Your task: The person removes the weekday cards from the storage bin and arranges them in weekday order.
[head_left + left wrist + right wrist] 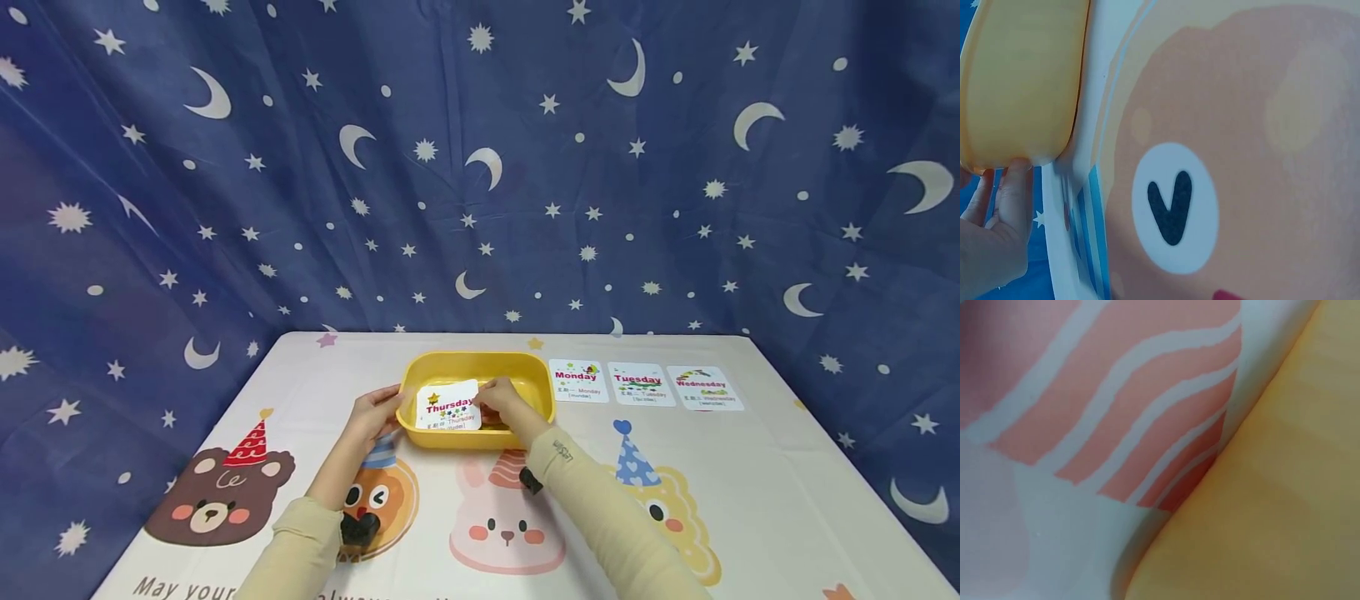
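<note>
A yellow plastic tray [480,441] stands near the middle of the table. My left hand [372,417] grips its left end, thumb at the rim; in the left wrist view the fingers [1017,197] press against the wall of the tray [1022,81]. Reaching into the tray from the right, my right hand [507,405] pinches a white Thursday card [447,402] by its right edge. This card tilts up inside the tray, its printed face towards the head camera. The right wrist view shows only the tray's outer wall [1272,506] and tablecloth, with the hand hidden.
Right of the tray, a Monday card [579,382], a Tuesday card [641,385] and a Wednesday card [705,389] lie in a row, face up. The tablecloth [795,467] carries cartoon animal prints. A dark blue curtain [450,167] with moons and stars hangs behind the table.
</note>
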`<state>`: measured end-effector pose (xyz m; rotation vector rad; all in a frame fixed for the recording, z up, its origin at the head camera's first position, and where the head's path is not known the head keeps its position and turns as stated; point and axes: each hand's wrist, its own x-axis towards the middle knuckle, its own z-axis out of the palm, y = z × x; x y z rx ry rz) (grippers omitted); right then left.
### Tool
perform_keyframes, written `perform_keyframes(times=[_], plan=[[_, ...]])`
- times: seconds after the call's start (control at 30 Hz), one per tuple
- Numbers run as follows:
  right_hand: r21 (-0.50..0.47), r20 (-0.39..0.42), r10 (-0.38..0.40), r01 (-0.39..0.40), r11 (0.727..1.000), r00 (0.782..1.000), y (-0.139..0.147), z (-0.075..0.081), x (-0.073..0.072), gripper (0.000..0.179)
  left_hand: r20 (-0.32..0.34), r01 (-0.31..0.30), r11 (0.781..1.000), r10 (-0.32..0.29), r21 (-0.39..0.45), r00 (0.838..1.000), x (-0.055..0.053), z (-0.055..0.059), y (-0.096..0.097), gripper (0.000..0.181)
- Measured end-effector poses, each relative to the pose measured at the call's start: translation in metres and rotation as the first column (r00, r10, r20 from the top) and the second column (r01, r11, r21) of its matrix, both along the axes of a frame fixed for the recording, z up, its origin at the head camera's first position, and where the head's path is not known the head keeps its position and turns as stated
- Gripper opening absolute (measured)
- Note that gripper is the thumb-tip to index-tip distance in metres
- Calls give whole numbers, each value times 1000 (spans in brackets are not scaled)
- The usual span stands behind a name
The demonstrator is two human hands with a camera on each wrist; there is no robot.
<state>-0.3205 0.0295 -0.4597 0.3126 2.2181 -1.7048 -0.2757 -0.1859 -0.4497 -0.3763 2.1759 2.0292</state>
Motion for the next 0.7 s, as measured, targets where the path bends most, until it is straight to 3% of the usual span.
perform_keyframes(times=[0.5,0.7], plan=[[-148,29,76,-71,986,997,14,30,5,28,-1,-5,1000,5,8,1000,0,-1,-2,43],[-203,21,67,-61,977,998,21,42,9,34,-8,-2,1000,3,18,1000,-1,0,-1,43]])
